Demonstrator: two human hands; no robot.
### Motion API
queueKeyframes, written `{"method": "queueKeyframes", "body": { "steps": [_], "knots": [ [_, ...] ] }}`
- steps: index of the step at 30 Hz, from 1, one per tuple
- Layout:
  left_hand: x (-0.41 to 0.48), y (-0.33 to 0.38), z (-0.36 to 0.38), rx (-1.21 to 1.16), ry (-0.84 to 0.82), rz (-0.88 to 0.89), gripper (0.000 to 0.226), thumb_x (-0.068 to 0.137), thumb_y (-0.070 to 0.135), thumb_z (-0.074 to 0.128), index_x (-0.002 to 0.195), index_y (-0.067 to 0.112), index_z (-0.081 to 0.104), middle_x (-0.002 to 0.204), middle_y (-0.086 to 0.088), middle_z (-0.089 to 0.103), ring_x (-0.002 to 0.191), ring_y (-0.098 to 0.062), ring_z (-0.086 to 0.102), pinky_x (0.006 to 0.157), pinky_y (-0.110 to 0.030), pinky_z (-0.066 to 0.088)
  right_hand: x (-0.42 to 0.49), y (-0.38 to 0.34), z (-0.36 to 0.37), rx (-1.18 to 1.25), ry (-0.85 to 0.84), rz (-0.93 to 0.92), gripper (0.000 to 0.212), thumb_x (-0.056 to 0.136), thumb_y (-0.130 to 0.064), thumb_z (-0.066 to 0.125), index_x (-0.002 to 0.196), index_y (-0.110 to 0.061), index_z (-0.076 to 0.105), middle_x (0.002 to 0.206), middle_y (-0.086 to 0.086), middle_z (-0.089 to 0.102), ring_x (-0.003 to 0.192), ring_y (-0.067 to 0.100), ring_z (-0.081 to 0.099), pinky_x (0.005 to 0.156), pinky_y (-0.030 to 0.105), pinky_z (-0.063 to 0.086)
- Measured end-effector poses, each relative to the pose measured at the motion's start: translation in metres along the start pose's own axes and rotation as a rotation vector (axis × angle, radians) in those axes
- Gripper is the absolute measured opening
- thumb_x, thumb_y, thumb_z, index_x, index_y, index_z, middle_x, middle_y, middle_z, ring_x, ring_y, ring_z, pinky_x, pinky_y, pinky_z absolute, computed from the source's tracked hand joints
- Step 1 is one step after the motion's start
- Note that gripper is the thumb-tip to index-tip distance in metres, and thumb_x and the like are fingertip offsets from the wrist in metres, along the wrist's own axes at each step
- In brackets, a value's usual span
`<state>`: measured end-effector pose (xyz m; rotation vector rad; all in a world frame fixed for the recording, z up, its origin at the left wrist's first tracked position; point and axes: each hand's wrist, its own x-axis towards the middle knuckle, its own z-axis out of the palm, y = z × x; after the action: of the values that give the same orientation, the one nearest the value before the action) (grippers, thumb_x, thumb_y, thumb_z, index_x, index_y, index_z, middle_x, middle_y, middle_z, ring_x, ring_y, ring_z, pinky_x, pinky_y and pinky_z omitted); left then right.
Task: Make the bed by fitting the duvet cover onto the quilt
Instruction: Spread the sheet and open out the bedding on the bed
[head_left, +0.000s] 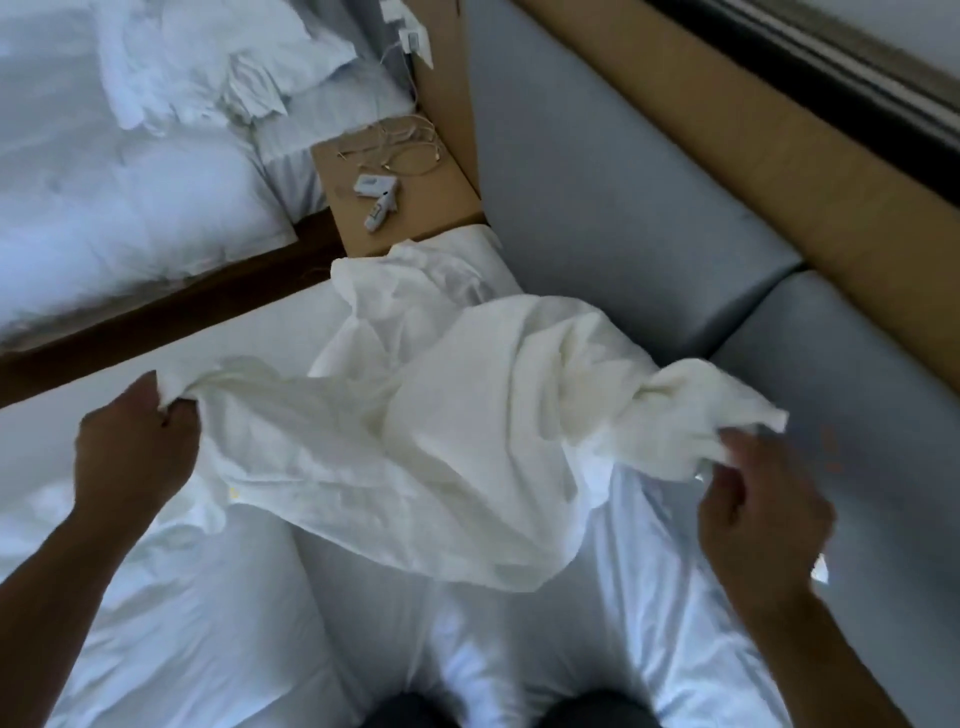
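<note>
The left hand (132, 447) fingers pinch one corner of the white duvet cover (415, 441). The right hand (758, 514) fingers pinch the other corner, cloth stretched between them.

We reach both bare arms forward, spread wide apart. Our left hand (136, 444) sits knuckles up, its fingers curled tight around a bunched edge of the cover (415, 441), with the forearm running back to the lower left. Our right hand (761, 512) is raised a little, thumb and fingers pinching a gathered corner of the same cover, its forearm angling off to the lower right. Our knees show dark at the bottom edge.
</note>
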<state>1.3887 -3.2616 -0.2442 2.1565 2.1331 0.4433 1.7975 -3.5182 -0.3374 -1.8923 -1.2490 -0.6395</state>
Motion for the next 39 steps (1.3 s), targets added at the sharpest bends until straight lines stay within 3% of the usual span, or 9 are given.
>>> {"method": "queueKeyframes", "body": {
  "steps": [6,11,15,19,23,28,33,36,39],
  "knots": [
    [-0.010,0.016,0.008,-0.066,-0.105,0.127,0.036,0.082,0.035,0.033,0.087,0.007,0.055,0.066,-0.013,0.056,0.064,-0.034,0.051,0.069,-0.044,0.046,-0.180,0.078,-0.024,-0.429,-1.713,0.211,0.051,0.107,-0.024,0.033,0.157,-0.029,0.025,0.162,0.001,0.030,0.146,0.017,0.034,0.117,0.030,0.028],
    [-0.025,0.017,0.027,-0.011,-0.308,0.111,0.015,0.080,0.033,0.044,0.081,0.022,0.054,0.064,-0.003,0.055,0.065,-0.032,0.050,0.064,-0.039,0.045,-0.105,0.034,0.070,-0.108,-1.611,0.307,0.038,0.104,-0.018,0.040,0.137,-0.008,0.056,0.142,0.014,0.055,0.131,0.029,0.051,0.109,0.033,0.038],
    [-0.033,0.005,0.043,0.029,-0.342,0.069,0.011,0.088,0.022,0.056,0.077,0.023,0.054,0.061,-0.001,0.058,0.062,-0.031,0.052,0.060,-0.037,0.042,-0.012,0.010,0.182,0.050,-0.839,0.354,0.049,0.092,-0.028,0.064,0.134,-0.006,0.053,0.130,0.020,0.057,0.118,0.043,0.056,0.097,0.049,0.047],
    [-0.042,-0.010,0.047,0.007,-0.358,0.068,0.009,0.086,0.016,0.060,0.083,0.023,0.063,0.062,0.001,0.064,0.062,-0.028,0.059,0.057,-0.034,0.043,-0.002,-0.008,0.270,0.021,-1.375,0.706,0.077,0.092,-0.038,0.068,0.153,-0.011,0.029,0.149,0.017,0.044,0.135,0.036,0.046,0.110,0.045,0.040],
    [-0.045,-0.013,0.046,-0.049,-0.430,0.068,0.012,0.080,0.023,0.057,0.086,0.029,0.066,0.063,0.005,0.065,0.061,-0.022,0.060,0.056,-0.030,0.042,-0.067,-0.086,0.252,0.154,-1.538,0.237,0.030,0.098,-0.019,0.055,0.120,0.000,0.063,0.123,0.022,0.065,0.116,0.036,0.062,0.094,0.037,0.046],
    [-0.049,-0.014,0.072,0.079,-0.664,0.119,0.026,0.088,0.021,0.062,0.111,0.027,0.073,0.090,-0.004,0.074,0.087,-0.030,0.067,0.072,-0.036,0.051,-0.098,-0.119,0.180,0.611,-2.295,-0.060,0.026,0.088,-0.013,0.066,0.113,-0.014,0.072,0.104,-0.006,0.074,0.091,0.020,0.069,0.081,0.030,0.052],
    [-0.054,-0.032,0.097,0.071,-0.706,0.102,0.031,0.090,0.020,0.062,0.120,0.024,0.071,0.101,-0.005,0.074,0.091,-0.028,0.066,0.079,-0.038,0.053,-0.015,-0.035,0.272,0.078,-0.972,0.598,0.042,0.092,-0.031,0.068,0.128,-0.013,0.059,0.128,0.015,0.062,0.121,0.036,0.057,0.098,0.039,0.045],
    [-0.053,-0.047,0.102,0.032,-0.677,0.084,0.032,0.088,0.018,0.062,0.117,0.026,0.072,0.096,-0.003,0.073,0.085,-0.026,0.065,0.073,-0.036,0.051,-0.040,-0.020,0.301,0.002,-1.493,0.841,0.104,0.078,-0.057,0.077,0.152,-0.001,0.030,0.151,0.021,0.042,0.137,0.037,0.044,0.110,0.043,0.039],
    [-0.053,-0.061,0.104,-0.026,-0.678,0.037,0.029,0.088,0.018,0.061,0.113,0.028,0.073,0.087,0.004,0.069,0.077,-0.019,0.061,0.065,-0.030,0.045,-0.087,-0.042,0.295,-0.107,-1.793,0.669,0.109,0.083,-0.058,0.072,0.155,0.002,0.018,0.154,0.023,0.038,0.137,0.035,0.045,0.111,0.044,0.040]
  ]
}}
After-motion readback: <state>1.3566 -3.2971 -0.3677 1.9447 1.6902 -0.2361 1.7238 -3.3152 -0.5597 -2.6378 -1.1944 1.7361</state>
